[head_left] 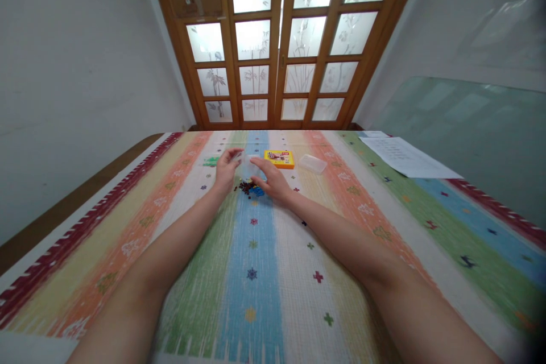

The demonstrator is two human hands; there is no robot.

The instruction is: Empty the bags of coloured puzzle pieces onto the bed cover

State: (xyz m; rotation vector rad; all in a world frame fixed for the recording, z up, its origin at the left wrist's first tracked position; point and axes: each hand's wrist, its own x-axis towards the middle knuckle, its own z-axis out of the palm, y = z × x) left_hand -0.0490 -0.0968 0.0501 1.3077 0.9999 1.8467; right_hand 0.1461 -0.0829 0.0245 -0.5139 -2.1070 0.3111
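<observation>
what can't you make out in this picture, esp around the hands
All in the head view:
- clear plastic between the hands: see-through and partly behind the right hand, so its full shape is unclear
- left hand's grip: too small to tell if it closes on the plastic
- loose small pieces: too small to count, some perhaps behind the right fingers
- yellow box and papers: print too small
</observation>
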